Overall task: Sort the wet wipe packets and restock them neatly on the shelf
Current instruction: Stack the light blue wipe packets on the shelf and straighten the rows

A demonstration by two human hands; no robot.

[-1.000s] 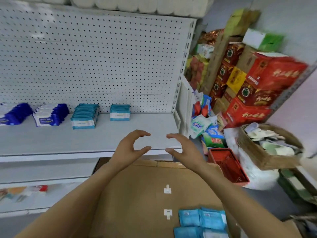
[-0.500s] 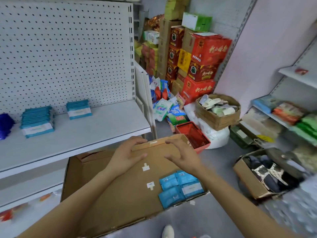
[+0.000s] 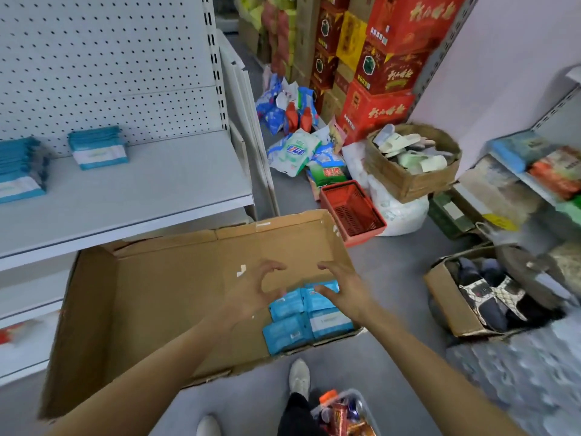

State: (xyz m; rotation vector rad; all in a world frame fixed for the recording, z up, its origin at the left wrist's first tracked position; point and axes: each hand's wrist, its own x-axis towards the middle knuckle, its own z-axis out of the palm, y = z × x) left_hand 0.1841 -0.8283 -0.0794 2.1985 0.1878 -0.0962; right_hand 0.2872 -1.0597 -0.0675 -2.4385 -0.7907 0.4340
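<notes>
A big brown cardboard box (image 3: 151,297) lies open on the floor under the white shelf (image 3: 132,199). In its near right corner sit several light blue wet wipe packets (image 3: 301,319). My left hand (image 3: 254,291) hovers just left of them, fingers spread and curled, holding nothing. My right hand (image 3: 345,287) hangs over their right side, also empty with fingers apart. On the shelf stand two stacks of teal wet wipe packets, a small stack (image 3: 97,147) and a taller stack (image 3: 19,168) at the left edge.
A red basket (image 3: 352,212) stands right of the box. Beyond it are a carton of slippers (image 3: 412,162), red cartons (image 3: 377,73) and loose detergent bags (image 3: 295,152). A box of shoes (image 3: 484,294) is at the right. My feet and a bin of goods (image 3: 342,413) are below.
Both hands have dropped from the shelf's edge down into the box, reaching the blue packets. The view has swung right and downward.
</notes>
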